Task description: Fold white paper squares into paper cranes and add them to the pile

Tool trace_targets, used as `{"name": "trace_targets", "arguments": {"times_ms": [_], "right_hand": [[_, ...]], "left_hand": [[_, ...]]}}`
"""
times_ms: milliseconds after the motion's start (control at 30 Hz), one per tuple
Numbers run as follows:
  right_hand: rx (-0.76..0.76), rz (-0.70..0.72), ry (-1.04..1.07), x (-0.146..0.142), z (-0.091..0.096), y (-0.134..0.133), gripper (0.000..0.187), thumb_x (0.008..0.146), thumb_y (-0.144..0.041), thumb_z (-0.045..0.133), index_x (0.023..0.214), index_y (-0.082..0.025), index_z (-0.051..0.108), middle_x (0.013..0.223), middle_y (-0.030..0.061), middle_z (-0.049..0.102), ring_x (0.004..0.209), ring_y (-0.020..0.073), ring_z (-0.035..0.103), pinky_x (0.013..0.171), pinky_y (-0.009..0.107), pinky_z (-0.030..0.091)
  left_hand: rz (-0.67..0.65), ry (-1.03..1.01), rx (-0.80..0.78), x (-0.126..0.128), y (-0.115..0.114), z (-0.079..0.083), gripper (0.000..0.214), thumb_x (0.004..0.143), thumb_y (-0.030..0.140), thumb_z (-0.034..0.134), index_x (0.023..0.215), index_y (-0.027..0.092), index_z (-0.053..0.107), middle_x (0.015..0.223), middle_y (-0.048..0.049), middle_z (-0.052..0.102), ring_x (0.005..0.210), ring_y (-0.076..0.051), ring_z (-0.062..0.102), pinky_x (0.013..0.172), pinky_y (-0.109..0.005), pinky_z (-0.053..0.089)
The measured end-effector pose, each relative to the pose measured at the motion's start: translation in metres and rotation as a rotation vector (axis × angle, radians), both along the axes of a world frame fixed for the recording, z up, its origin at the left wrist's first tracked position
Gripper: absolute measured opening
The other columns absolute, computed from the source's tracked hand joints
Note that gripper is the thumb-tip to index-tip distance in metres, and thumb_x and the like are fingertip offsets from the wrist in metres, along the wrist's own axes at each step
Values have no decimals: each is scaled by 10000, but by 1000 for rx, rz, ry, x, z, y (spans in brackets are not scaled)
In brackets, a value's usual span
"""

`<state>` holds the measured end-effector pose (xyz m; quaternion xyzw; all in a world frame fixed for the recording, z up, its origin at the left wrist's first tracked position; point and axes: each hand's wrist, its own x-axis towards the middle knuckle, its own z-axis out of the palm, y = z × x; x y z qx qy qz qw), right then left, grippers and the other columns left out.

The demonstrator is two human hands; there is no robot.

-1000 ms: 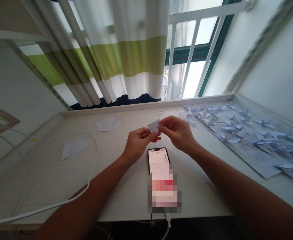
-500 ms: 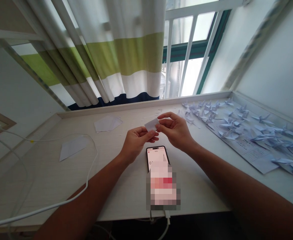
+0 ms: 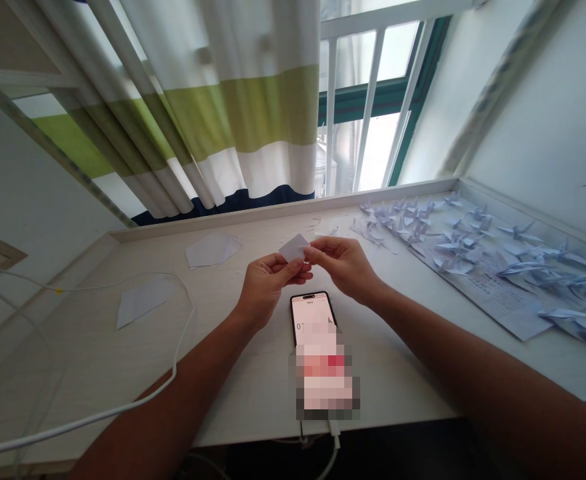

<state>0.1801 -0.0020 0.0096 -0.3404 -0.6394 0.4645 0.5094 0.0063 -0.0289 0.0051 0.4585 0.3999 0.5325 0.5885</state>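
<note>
A small folded piece of white paper is held above the desk between both my hands. My left hand pinches its lower edge with thumb and fingers closed. My right hand pinches its right side, fingers curled together. Just below my hands a phone lies flat on the desk with its screen lit.
Several folded paper cranes lie on a printed sheet at the right. Loose white paper pieces and another sheet lie at the left. A white cable loops across the desk. A striped curtain hangs behind.
Both hands with the paper have shifted slightly left and lower in view as the head turned; the right fingers have closed more tightly on the paper.
</note>
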Motion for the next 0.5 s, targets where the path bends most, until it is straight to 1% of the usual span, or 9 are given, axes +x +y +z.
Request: {"name": "trace_targets", "arguments": {"times_ms": [133, 333, 433, 500], "right_hand": [[-22, 47, 18, 2, 1, -1, 378, 849, -556, 778, 843, -179, 796, 806, 55, 769, 774, 191, 705, 784, 364, 587], [-51, 59, 62, -1, 1, -2, 347, 844, -537, 778, 868, -191, 800, 814, 46, 773, 782, 187, 715, 806, 374, 595], [3, 15, 39, -5, 2, -6, 281, 848, -480, 781, 903, -205, 796, 869, 48, 786, 834, 201, 729, 823, 383, 607], [63, -33, 7, -7, 4, -9, 230, 855, -432, 781, 918, -212, 793, 915, 53, 791, 870, 208, 734, 844, 389, 607]], "left_hand": [[-12, -7, -10, 1, -1, 0, 375, 745, 426, 905, 930, 120, 790, 913, -115, 819, 773, -208, 775, 798, -359, 611], [-5, -60, -45, 2, 0, -3, 358, 757, 398, 903, 949, 122, 780, 953, -118, 821, 848, -223, 791, 865, -374, 607], [-17, -126, -69, 3, 2, -5, 369, 742, 381, 917, 993, 150, 776, 976, -94, 821, 887, -222, 792, 861, -357, 604], [-48, -174, -90, 2, 4, -5, 353, 726, 371, 930, 966, 163, 775, 965, -73, 820, 881, -213, 791, 832, -333, 606]]}}
